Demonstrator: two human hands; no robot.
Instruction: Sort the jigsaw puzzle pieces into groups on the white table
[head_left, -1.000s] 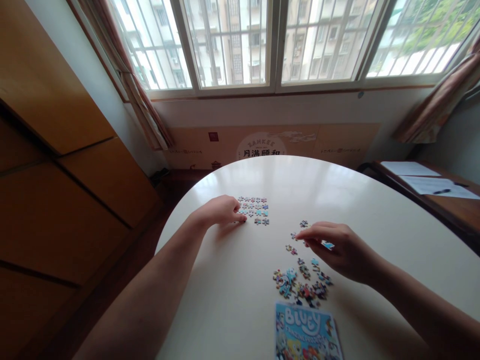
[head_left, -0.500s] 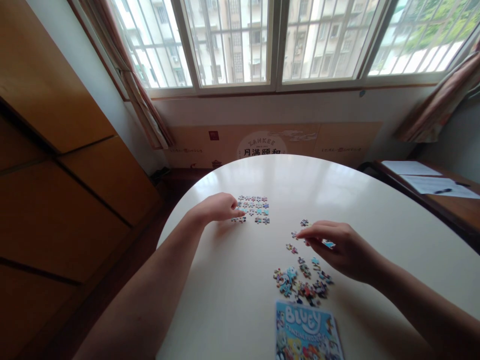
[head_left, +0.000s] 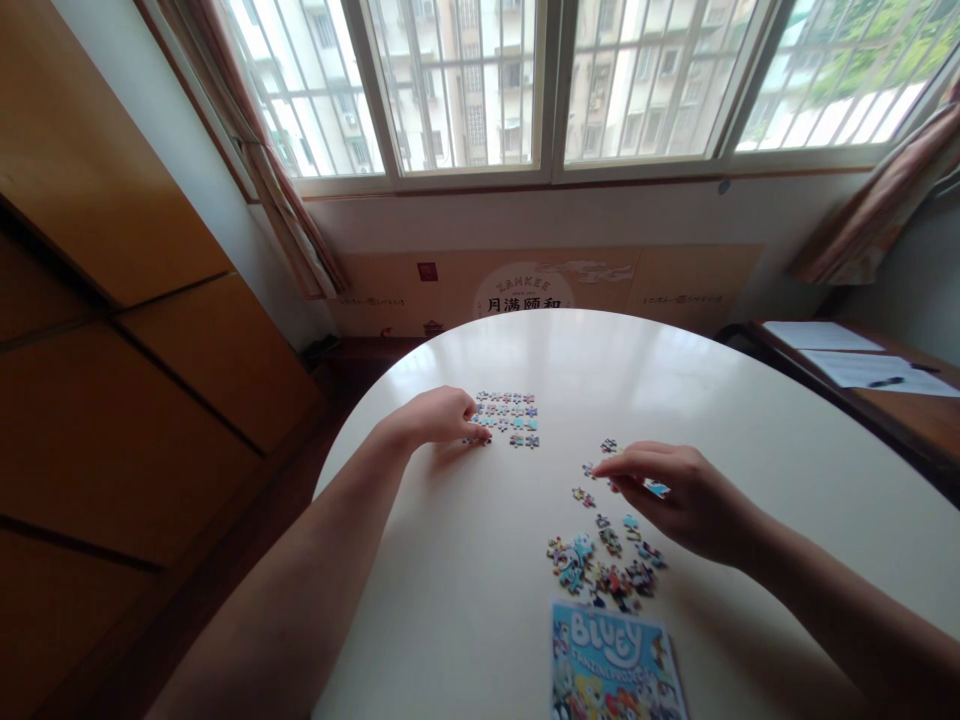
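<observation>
White under the window light, the round-edged table (head_left: 450, 560) is holding jigsaw pieces in two kinds of order: a neat grid of jigsaw pieces (head_left: 525, 425) is sitting toward the far left, while a loose heap of jigsaw pieces (head_left: 619, 580) is lying nearer, just beyond a blue picture packet marked "BLUEY" (head_left: 615, 660). The left hand (head_left: 439, 414) is reaching to the grid's nearest row, its fingers curling in and its thumb resting at or just over a piece there; whether it is pinching that piece or only touching it, I cannot tell. Bare tabletop is showing between that spot and the two pieces at the row's right end. The right hand (head_left: 671, 485) is hovering low among scattered pieces, its index finger pointing beside a small pale piece (head_left: 589, 469) and its thumb bending below; whether anything is sitting between those fingertips, I cannot tell. Judging by this layout, the step in hand is squaring a piece into the nearest row, and the next move is calling for a light nudge that is leaving its neighbours undisturbed.
</observation>
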